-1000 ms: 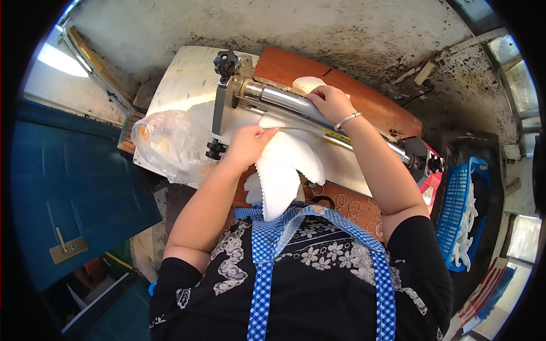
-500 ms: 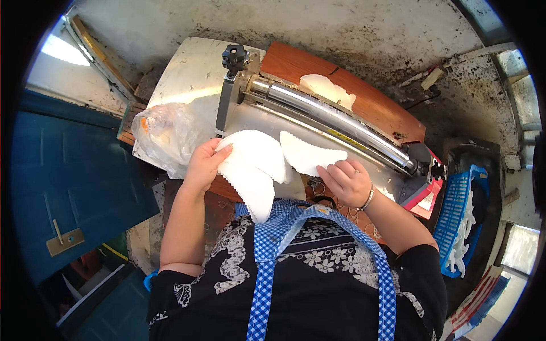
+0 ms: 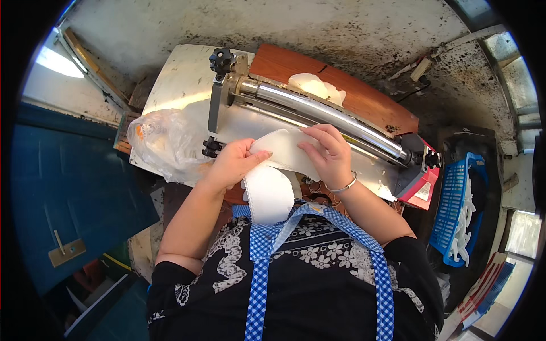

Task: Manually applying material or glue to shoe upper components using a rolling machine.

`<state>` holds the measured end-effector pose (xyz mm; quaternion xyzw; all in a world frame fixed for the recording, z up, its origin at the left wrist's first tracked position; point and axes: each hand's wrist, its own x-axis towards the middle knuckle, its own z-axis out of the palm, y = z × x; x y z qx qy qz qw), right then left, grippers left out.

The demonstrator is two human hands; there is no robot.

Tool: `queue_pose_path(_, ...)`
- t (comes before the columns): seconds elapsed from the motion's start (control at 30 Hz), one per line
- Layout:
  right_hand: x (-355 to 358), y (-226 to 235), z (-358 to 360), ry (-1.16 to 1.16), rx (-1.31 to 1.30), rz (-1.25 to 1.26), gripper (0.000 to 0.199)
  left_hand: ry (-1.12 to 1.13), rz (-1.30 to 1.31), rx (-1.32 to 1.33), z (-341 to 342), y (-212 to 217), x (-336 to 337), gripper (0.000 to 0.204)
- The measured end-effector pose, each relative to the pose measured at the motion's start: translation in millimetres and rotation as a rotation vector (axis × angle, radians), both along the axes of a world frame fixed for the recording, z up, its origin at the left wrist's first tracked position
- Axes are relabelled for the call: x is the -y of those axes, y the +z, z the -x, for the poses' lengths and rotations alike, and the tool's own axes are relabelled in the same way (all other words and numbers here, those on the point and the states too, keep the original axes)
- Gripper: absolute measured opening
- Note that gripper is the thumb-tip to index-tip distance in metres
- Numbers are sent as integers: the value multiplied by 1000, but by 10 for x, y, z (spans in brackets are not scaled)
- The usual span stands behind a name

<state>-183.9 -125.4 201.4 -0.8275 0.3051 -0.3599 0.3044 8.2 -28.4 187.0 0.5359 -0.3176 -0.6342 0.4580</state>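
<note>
My left hand (image 3: pixel 236 162) is closed on thin white sheet pieces with a zigzag edge, thumb on top. From it one white scalloped piece (image 3: pixel 270 196) hangs down in front of my apron. A second white sheet piece (image 3: pixel 284 150) stretches between both hands, and my right hand (image 3: pixel 331 156) pinches its upper right edge between thumb and fingers. Just beyond my hands lies a roller machine (image 3: pixel 318 111) with a long shiny metal roller. Behind the roller, more white pieces (image 3: pixel 310 85) rest on a brown board. What the sheets are made of I cannot tell.
A clear plastic bag (image 3: pixel 165 139) lies left of the machine, near its black knobs (image 3: pixel 222 59). The machine's red end (image 3: pixel 420 193) is at the right. Further right stands a blue basket (image 3: pixel 446 199) with white pieces. A blue door (image 3: pixel 74 187) is at the left.
My right hand has moved left and up with its white piece, which now meets my left hand. My left hand has shifted right. Pieces behind the roller have slid or folded.
</note>
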Motion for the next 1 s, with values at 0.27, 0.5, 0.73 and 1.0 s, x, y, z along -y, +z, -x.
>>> queue_pose_path(0.27, -127, -100, 50, -47, 456, -1033, 11, 32, 113, -315, 16, -116, -2, 27)
queue_pose_path(0.5, -230, -166, 56, 36, 435, -1005, 10, -82, 163, -319, -6, 145, -9, 43)
queue_pose_path(0.73, -208, -150, 50, 93, 410, -606, 11, -166, 31, -262, -80, 59, 3, 31)
queue_pose_path(1.0, 161, 309, 80, -202, 49, -166, 11, -247, 173, -224, -83, 19, -8, 8)
